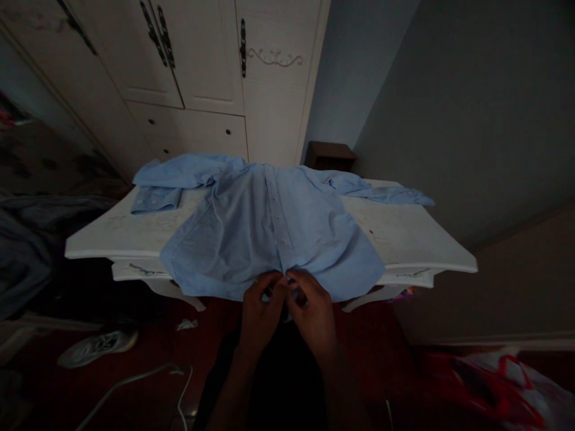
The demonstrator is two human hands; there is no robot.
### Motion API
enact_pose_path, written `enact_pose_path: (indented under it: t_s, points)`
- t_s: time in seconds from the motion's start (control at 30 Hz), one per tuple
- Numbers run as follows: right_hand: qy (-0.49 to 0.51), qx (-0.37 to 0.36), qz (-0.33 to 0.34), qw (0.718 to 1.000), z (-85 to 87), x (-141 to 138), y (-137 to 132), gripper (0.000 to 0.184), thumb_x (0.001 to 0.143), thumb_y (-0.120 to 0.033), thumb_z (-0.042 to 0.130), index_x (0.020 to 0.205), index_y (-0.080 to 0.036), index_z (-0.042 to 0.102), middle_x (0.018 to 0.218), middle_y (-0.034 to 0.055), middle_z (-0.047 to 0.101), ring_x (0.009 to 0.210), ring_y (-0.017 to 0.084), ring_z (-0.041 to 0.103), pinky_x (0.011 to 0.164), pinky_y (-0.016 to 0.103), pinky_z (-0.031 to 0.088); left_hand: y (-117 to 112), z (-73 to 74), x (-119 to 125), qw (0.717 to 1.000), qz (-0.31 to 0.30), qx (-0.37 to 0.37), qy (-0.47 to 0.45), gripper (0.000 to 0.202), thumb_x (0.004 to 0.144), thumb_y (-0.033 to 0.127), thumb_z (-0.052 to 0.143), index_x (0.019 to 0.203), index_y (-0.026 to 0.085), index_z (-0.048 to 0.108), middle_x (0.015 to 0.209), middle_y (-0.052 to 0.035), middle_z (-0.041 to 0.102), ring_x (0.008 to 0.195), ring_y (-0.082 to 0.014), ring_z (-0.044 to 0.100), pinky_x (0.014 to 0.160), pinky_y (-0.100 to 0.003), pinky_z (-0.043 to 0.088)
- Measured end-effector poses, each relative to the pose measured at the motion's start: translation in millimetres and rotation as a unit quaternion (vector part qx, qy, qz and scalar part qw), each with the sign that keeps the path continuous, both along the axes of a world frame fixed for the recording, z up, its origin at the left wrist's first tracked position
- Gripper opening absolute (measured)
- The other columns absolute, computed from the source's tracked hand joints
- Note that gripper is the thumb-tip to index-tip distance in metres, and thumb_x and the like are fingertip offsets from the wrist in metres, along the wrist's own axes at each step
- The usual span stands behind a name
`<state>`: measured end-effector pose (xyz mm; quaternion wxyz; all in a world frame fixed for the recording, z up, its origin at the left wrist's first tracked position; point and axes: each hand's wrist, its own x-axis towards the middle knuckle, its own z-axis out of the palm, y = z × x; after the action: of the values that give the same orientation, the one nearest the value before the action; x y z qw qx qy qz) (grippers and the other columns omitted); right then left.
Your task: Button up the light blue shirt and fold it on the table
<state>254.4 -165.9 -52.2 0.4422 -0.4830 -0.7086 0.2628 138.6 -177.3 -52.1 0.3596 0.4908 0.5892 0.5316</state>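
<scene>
A light blue button-up shirt [242,221] lies front side up across a white table [112,230], its sleeves spread to both sides and its hem hanging over the front edge. Along its middle runs the button placket [275,209]. My left hand [263,308] pinches the shirt at the bottom of the placket. Close against it, my right hand [312,308] grips the same spot with thumb and forefinger. The fingertips of both hands meet there and hide the bit of cloth or button between them.
Behind the table stands a white wardrobe [202,78], with a small brown box-like piece [330,157] beside it. On the dark red floor are a shoe [99,348], a white cable [135,377] and a red and white bag [503,383]. Dark clothing [36,245] hangs at left.
</scene>
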Motion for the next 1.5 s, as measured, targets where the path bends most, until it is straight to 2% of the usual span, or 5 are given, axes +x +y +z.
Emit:
enact_pose_path:
  t_s: [0.13, 0.43, 0.7, 1.33, 1.5]
  points:
    - [-0.006, -0.005, 0.037, 0.999, -1.1, -2, 1, 0.036, 0.084, -0.009, 0.052, 0.114, -0.024, 0.067, 0.107, 0.0069, 0.067, 0.098, 0.02, 0.063, 0.087, 0.034, 0.053, 2, -2.9, 2, 1.0, -0.002, -0.005, 0.004, 0.016, 0.078, 0.031, 0.063, 0.084, 0.019, 0.072, 0.077, -0.0007, 0.069, 0.073, -0.0164, 0.061, 0.069, -0.025, 0.047]
    - [0.063, -0.022, 0.065, 0.996, -15.6, 7, 9, 0.032, 0.083, -0.016, 0.06, 0.113, -0.025, 0.065, 0.087, 0.0014, 0.065, 0.077, 0.014, 0.061, 0.075, 0.028, 0.053, 7, -14.7, -2, 0.994, -0.029, -0.027, -0.097, 0.026, 0.082, 0.04, 0.062, 0.09, 0.019, 0.075, 0.084, -0.0036, 0.072, 0.08, -0.0185, 0.064, 0.075, -0.027, 0.049]
    - [0.072, -0.004, 0.063, 0.995, -6.3, 14, 10, 0.023, 0.091, -0.023, 0.056, 0.109, -0.026, 0.069, 0.086, 0.0024, 0.061, 0.076, 0.014, 0.06, 0.07, 0.027, 0.052, 6, -13.0, -2, 0.993, -0.031, -0.029, -0.113, 0.027, 0.081, 0.041, 0.061, 0.087, 0.018, 0.074, 0.073, -0.0013, 0.067, 0.071, -0.0162, 0.058, 0.067, -0.025, 0.047]
    - [0.089, 0.06, 0.021, 0.994, -5.2, 7, 8, 0.018, 0.09, -0.022, 0.06, 0.103, -0.025, 0.072, 0.09, 0.0038, 0.066, 0.082, 0.015, 0.063, 0.072, 0.028, 0.054, 4, -11.2, 5, 0.998, 0.026, 0.011, -0.055, 0.021, 0.083, 0.035, 0.058, 0.082, 0.018, 0.069, 0.076, -0.0015, 0.067, 0.072, -0.0166, 0.059, 0.068, -0.026, 0.045]
    - [0.053, 0.072, 0.038, 0.995, -6.8, 11, 14, 0.016, 0.091, -0.023, 0.059, 0.103, -0.024, 0.07, 0.091, 0.0039, 0.067, 0.084, 0.015, 0.063, 0.075, 0.028, 0.054, 6, -10.1, 5, 0.998, 0.047, 0.041, 0.026, 0.019, 0.086, 0.032, 0.053, 0.081, 0.019, 0.066, 0.077, -0.0021, 0.066, 0.073, -0.0171, 0.059, 0.07, -0.028, 0.046]
